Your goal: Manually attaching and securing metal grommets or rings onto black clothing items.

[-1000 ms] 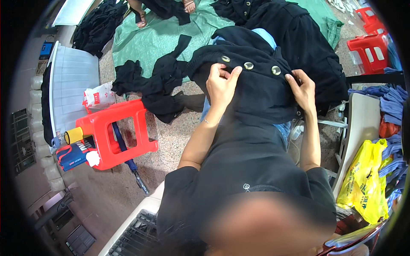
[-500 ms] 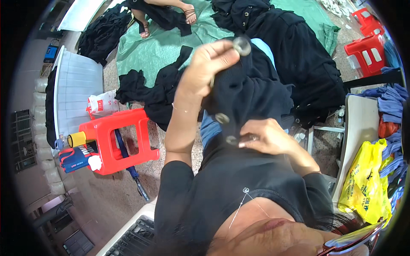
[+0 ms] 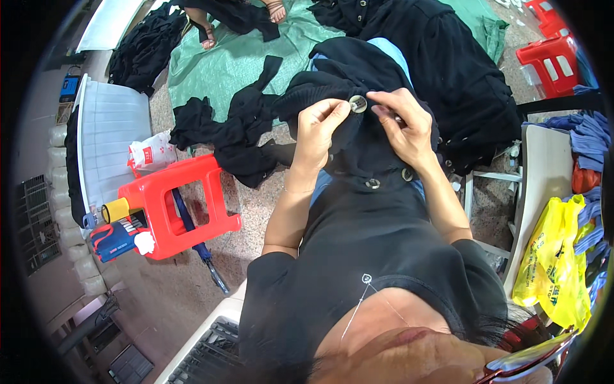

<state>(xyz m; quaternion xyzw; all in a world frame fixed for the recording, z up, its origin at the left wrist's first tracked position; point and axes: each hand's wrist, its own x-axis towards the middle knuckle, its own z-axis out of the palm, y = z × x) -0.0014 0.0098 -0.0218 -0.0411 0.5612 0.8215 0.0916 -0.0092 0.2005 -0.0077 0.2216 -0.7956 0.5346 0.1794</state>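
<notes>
A black knit garment (image 3: pixel 358 144) lies across my lap, with large round buttons along it. My left hand (image 3: pixel 320 128) pinches the edge of one pale-ringed button (image 3: pixel 357 104) between thumb and finger. Just right of that button is my right hand (image 3: pixel 406 125), its index finger stretched toward it and the other fingers curled. A small dark thing shows between those curled fingers, too small to name. Two more buttons, one of them a dark-and-pale button (image 3: pixel 373 184), sit lower on the garment near my waist.
At left stands a red plastic stool (image 3: pixel 182 208) with a blue pouch (image 3: pixel 115 240) and a folded umbrella (image 3: pixel 198 249) beside it. A pile of black garments (image 3: pixel 457 77) covers the green sheet (image 3: pixel 236 61). Another person's foot (image 3: pixel 276 11) is at the top. A yellow bag (image 3: pixel 553 262) lies right.
My left hand has come down toward me with the garment. My right hand has moved up from near my waist to beside the button.
</notes>
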